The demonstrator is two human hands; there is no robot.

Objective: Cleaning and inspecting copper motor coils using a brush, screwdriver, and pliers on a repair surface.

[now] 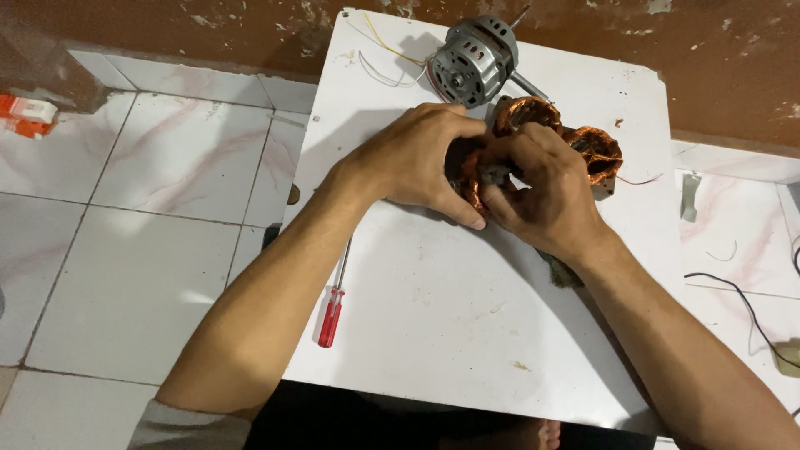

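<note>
Copper-wound stator [583, 142] (glossy, lumpy coils) in both hands' fingers [487, 196].

The table [467, 333] stands on a tiled floor [125, 250], its far edge against a wall [208, 33]. At the table's far middle lies a motor housing [473, 60], wires [387, 62] trailing to its left. Just in front of it sits the wound stator [596, 146], with the left hand [417, 162] on its left side and the right hand [546, 187] over its near side, the two hands touching. A screwdriver [333, 300] lies at the table's left edge, near the left forearm. A cable [742, 304] lies on the floor to the right.
</note>
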